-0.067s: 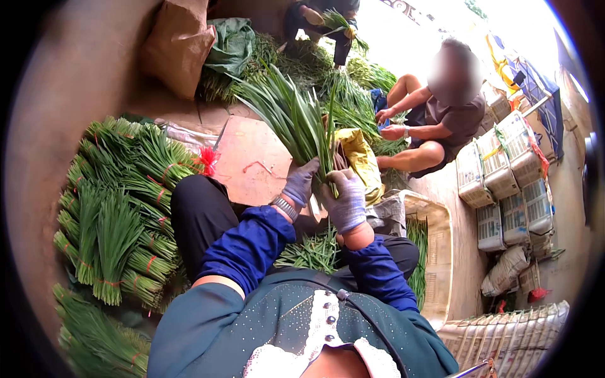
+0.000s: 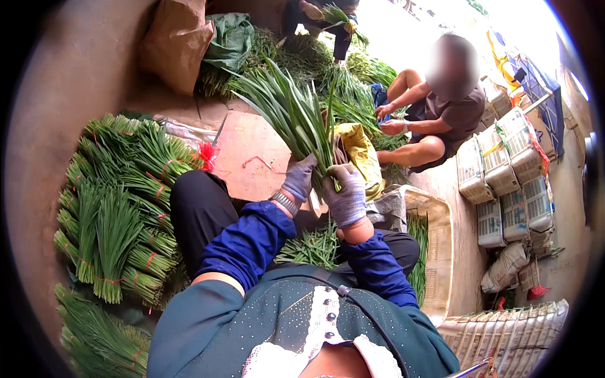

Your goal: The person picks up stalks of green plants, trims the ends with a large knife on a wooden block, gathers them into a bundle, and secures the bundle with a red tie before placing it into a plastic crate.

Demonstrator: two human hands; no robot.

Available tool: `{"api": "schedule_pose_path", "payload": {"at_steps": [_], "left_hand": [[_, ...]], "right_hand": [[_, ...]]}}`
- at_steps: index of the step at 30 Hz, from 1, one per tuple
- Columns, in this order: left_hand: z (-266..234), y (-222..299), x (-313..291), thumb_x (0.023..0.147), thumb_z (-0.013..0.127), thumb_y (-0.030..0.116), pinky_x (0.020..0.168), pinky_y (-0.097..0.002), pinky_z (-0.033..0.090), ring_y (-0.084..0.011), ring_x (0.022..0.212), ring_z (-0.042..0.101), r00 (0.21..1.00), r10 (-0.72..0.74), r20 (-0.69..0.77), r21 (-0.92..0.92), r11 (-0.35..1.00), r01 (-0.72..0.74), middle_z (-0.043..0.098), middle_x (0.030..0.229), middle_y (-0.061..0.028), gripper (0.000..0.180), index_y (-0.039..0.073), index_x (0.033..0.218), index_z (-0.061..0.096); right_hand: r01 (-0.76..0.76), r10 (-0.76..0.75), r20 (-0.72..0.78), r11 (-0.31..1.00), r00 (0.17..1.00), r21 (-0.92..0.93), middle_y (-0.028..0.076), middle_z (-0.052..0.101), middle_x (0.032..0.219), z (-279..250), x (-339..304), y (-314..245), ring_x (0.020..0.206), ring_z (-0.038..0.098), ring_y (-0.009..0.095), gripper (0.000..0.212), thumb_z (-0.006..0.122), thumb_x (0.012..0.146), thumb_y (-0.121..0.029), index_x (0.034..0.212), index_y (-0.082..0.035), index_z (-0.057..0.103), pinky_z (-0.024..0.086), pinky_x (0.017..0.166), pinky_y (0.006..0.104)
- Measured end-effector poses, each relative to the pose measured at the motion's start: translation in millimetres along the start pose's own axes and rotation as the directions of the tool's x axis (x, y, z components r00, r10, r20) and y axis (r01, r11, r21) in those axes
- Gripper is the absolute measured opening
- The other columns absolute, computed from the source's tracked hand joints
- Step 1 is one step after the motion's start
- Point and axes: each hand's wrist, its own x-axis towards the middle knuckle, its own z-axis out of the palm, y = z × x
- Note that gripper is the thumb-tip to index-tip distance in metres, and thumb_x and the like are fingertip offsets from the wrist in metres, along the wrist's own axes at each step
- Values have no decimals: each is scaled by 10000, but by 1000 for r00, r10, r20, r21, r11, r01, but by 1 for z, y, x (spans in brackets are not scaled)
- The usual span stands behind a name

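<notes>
A loose bunch of long green chives (image 2: pixel 287 116) fans up and away between my gloved hands. My left hand (image 2: pixel 299 176), with a metal watch at the wrist, is wrapped round its lower part. My right hand (image 2: pixel 346 192) pinches the stems on the right side of the same bunch, close beside the left. The stem ends are mostly hidden by my gloves. Below my hands, loose chive pieces (image 2: pixel 312 249) lie between my legs. Just beyond sits a pinkish board (image 2: pixel 249 151) with a thin red tie (image 2: pixel 257 162) on it.
Tied chive bundles (image 2: pixel 116 214) are stacked at my left, beside a cluster of red ties (image 2: pixel 207 156). A yellow sack (image 2: pixel 359 154) and a pale plastic crate (image 2: pixel 439 264) stand at right. Ahead, another person (image 2: pixel 444 107) sits by heaped chives (image 2: pixel 309 60). Wrapped packs (image 2: pixel 498 164) line the far right.
The fingers of my right hand have shifted slightly on the stems. The view has moved a little; both hands stay on the bunch.
</notes>
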Motion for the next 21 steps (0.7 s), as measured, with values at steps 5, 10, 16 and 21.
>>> {"api": "schedule_pose_path", "payload": {"at_steps": [5, 10, 16, 21], "left_hand": [[-8, 10, 12, 969, 606, 186, 803, -349, 595, -215, 889, 688, 994, -71, -84, -107, 992, 62, 697, 993, -115, 292, -13, 1180, 625], [-27, 34, 19, 958, 611, 173, 822, -350, 578, -232, 903, 684, 995, 23, -96, -238, 970, -46, 699, 1022, -118, 285, -11, 1175, 637], [-8, 53, 3, 935, 654, 185, 796, -318, 576, -203, 883, 694, 999, 26, -24, -54, 998, -27, 719, 1038, -110, 337, -2, 1215, 633], [-24, 29, 1, 928, 680, 252, 926, -363, 538, -223, 1032, 664, 984, -120, 131, 9, 993, 120, 686, 1136, -89, 428, 12, 1272, 595]], "right_hand": [[-303, 462, 74, 447, 884, 842, 90, 683, 946, 16, -30, 14, 876, 658, 143, 99, 598, 936, 30, 1020, -16, 572, 521, 825, 289], [-431, 452, 339, 117, 825, 895, 119, 689, 924, -9, -30, 13, 779, 663, 171, 82, 568, 921, 37, 986, -14, 571, 541, 725, 289], [-662, 359, 708, 721, 609, 204, 132, 660, 1105, -43, -95, 69, 1040, 640, 199, 643, 781, 802, -113, 1351, 49, 487, 512, 925, 325], [-548, 315, 454, 576, 834, 607, 188, 455, 1425, -24, -33, 43, 1286, 487, 256, 1073, 812, 715, -77, 1537, 7, 128, 428, 1041, 328]]}}
